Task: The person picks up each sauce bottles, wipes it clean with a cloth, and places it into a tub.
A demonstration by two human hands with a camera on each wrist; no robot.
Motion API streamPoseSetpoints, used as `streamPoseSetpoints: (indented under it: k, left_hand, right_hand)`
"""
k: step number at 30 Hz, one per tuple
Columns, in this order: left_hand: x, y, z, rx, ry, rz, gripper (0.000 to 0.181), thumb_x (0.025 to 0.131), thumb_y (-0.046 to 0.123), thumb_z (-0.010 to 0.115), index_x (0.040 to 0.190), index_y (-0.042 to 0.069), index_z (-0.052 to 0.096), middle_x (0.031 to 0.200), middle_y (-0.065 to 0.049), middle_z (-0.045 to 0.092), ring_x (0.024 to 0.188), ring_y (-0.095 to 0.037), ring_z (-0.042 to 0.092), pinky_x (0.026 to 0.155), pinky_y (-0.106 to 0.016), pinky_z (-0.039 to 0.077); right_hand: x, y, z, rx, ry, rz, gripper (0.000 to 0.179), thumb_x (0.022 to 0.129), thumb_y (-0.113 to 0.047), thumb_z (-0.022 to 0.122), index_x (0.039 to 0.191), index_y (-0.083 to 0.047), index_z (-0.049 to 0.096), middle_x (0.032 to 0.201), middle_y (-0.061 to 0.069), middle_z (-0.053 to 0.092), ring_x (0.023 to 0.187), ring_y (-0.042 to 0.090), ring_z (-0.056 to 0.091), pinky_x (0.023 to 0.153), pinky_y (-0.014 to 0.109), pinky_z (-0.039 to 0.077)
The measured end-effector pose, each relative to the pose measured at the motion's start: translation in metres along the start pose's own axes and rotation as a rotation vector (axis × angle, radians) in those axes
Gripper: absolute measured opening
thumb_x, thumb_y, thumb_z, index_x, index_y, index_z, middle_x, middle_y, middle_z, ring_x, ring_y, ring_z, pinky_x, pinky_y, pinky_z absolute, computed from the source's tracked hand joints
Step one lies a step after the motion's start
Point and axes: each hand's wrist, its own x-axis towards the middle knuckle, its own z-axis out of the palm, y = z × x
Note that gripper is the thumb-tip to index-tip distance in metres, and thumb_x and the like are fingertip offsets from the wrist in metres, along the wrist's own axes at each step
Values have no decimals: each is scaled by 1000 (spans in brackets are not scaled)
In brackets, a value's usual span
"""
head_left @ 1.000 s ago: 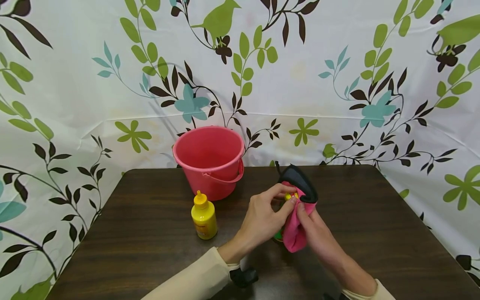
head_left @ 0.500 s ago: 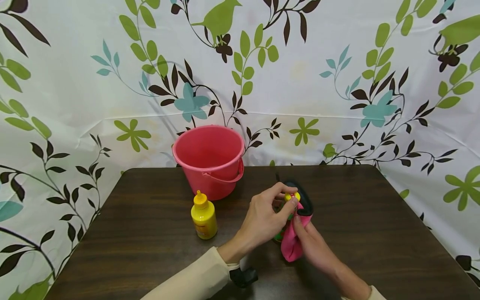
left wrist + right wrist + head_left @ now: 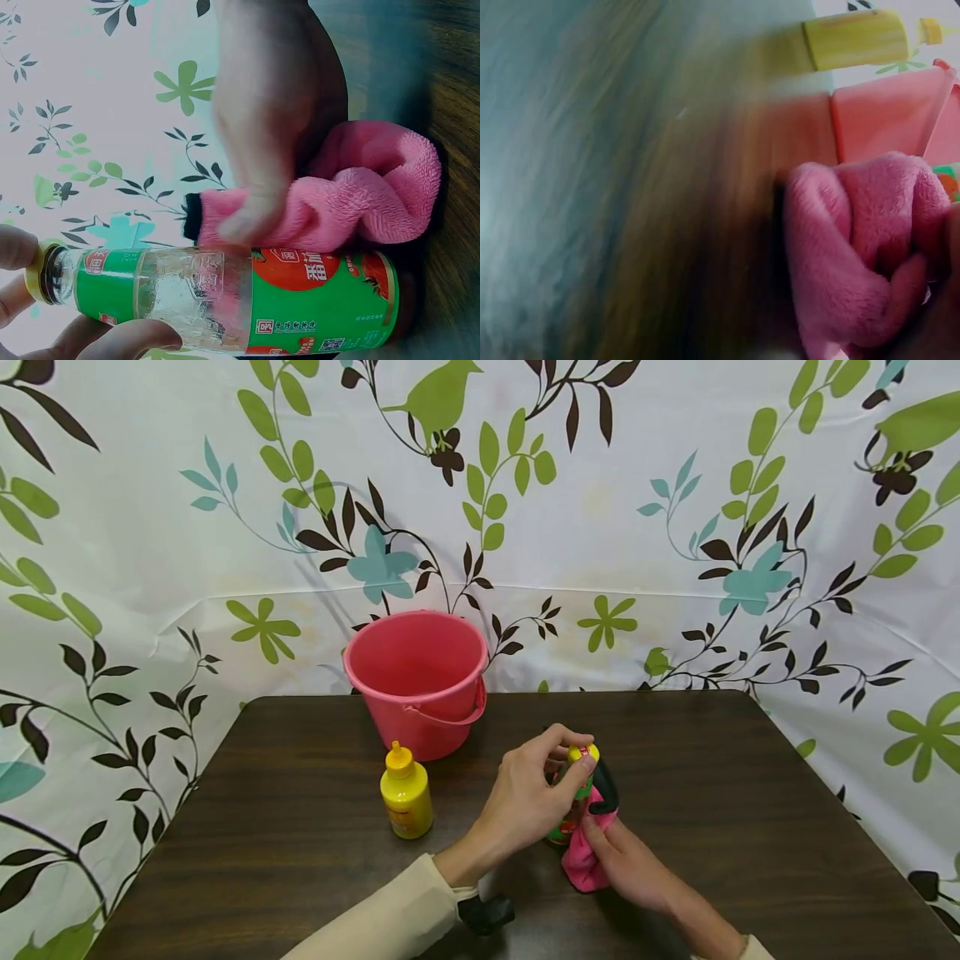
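Observation:
A glass bottle point(image 3: 322, 300) with green tomato-pictured labels and a yellow cap point(image 3: 583, 752) stands on the dark wooden table. My left hand point(image 3: 528, 789) pinches it at the top, fingers and thumb around the cap and neck. Against the bottle's side, my right hand point(image 3: 633, 864) holds a pink fuzzy cloth point(image 3: 585, 864) with a dark edge. The left wrist view shows the right thumb point(image 3: 251, 217) pressing the cloth, bunched along the lower label. In the right wrist view the cloth fills the lower right and hides most of that hand.
Left of my hands stands a yellow squeeze bottle point(image 3: 407, 797) with a pointed nozzle. Behind it, near the table's back edge, is a pink bucket point(image 3: 397, 727) with its handle hanging down. A patterned curtain point(image 3: 675, 627) hangs behind the table point(image 3: 300, 827).
My right hand has slid the cloth downward along the bottle, and more of the cap and upper label shows. My left hand keeps its grip at the top, almost still.

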Motion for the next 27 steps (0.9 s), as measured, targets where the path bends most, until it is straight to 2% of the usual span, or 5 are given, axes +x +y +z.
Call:
streamPoseSetpoints:
  k: [7,10,14,18,27]
  left_hand:
    - [-1,-1,0,-6,-1,-3,23,104,37,65,126,31,70,127,8,76,105,-11,73,96,-43,62]
    - [-1,-1,-1,-3,-5,0,25,105,38,65,127,30,70,128,8,76,105,-12,74,95,-43,62]
    - [0,0,-2,4,-11,3,26,105,39,64,129,29,69,129,7,76,105,-13,74,94,-40,63]
    - [0,0,-3,1,-22,-5,27,105,39,64,129,28,69,130,5,75,105,-15,75,93,-39,63]
    - [0,0,-3,-4,-39,-20,30,105,39,64,132,27,68,125,1,77,100,-13,76,87,-32,63]
  right_hand:
    - [4,2,2,-297,110,-60,37,112,-30,51,147,-17,57,138,8,64,149,39,48,124,78,18]
    - [5,1,0,-311,107,-68,35,111,-29,54,145,-19,57,127,4,65,136,33,57,120,71,34]
    - [6,1,-4,-217,47,-62,38,111,-29,53,145,-12,53,120,7,63,112,22,62,96,40,55]
    - [4,1,-6,-100,15,-27,45,112,-31,52,149,-6,47,123,12,66,108,20,66,83,29,57]
    - [0,-8,-9,65,31,-14,48,114,-38,45,145,-2,53,135,14,64,121,22,59,95,31,51]
